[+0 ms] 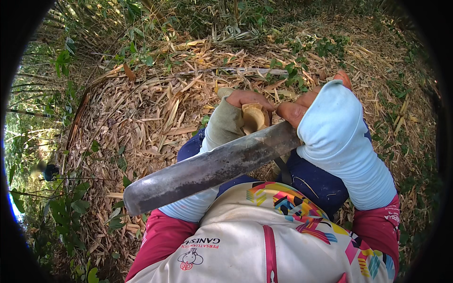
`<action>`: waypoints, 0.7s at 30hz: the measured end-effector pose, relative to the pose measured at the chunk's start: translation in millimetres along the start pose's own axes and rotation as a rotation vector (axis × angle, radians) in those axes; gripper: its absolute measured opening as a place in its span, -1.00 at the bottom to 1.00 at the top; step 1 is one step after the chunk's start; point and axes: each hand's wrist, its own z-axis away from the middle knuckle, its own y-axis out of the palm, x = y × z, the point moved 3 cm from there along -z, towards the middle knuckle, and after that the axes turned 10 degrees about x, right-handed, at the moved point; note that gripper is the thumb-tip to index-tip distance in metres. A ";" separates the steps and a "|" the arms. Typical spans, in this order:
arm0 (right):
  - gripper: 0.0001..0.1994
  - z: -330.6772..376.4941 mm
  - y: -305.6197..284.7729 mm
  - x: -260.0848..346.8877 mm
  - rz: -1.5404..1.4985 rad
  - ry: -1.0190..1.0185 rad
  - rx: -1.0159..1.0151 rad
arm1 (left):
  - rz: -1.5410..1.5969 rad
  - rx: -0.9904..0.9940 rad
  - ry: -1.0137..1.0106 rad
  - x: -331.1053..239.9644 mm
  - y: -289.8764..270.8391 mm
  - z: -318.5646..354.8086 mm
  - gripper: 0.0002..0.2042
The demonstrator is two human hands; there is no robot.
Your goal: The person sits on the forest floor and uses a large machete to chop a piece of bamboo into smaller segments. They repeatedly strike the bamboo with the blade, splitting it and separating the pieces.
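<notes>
My left hand [236, 111], in a grey-green fingerless glove, grips a pale, peeled bamboo shoot [254, 118] with its cut end facing up. My right hand [306, 106], covered by a light blue sleeve, holds the handle of a long, dull grey machete [207, 169]. The blade slants down to the left across my lap, its upper edge just below the shoot. My thumb and fingers press close to the shoot from the right.
Dry bamboo leaves and husks [155, 108] cover the sloping ground in front of me. Green plants [71, 207] grow at the left and along the top. A thin fallen stem [245, 70] lies beyond my hands.
</notes>
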 end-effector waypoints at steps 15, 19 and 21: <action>-0.94 -1.8 -1.5 -0.9 0.043 -0.015 0.059 | -0.499 0.097 0.291 2.3 -1.7 -1.8 -0.20; -0.94 1.7 4.7 -4.2 0.016 -0.015 0.006 | -0.647 0.093 0.310 -4.3 3.9 -7.6 -0.15; -0.93 0.2 3.2 -5.2 0.039 -0.025 0.025 | -0.705 0.022 0.232 -0.8 6.1 -4.5 -0.14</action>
